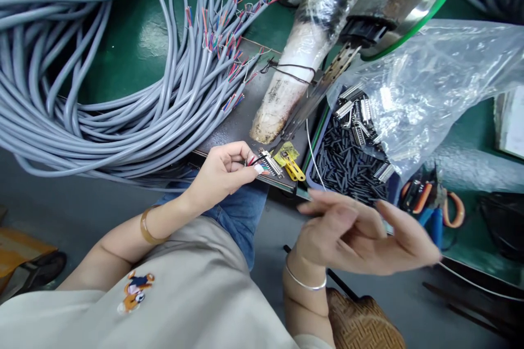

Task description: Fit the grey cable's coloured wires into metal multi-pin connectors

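My left hand (pixel 231 169) is closed in a pinch at the near table edge. Between its thumb and fingers are thin coloured wires (pixel 251 162). Their ends meet a metal multi-pin connector (pixel 271 163) at the fingertips; whether they are joined to it is too small to tell. A yellow cutter (pixel 292 166) lies right beside the connector. My right hand (pixel 360 232), smeared by motion, is raised in front of the table edge with its fingers apart. A thin pale wire (pixel 313 155) runs down behind it and reappears at its right; I cannot tell whether the fingers touch it.
Grey cables (pixel 123 120) with stripped ends cover the left. A foil-wrapped duct (pixel 286 76) and a perforated metal rod (pixel 323 84) slant overhead. A bin (pixel 313 174) holds black tubes (pixel 347 169) and connectors beneath a plastic bag (pixel 442 76). Pliers (pixel 454 210) lie at right.
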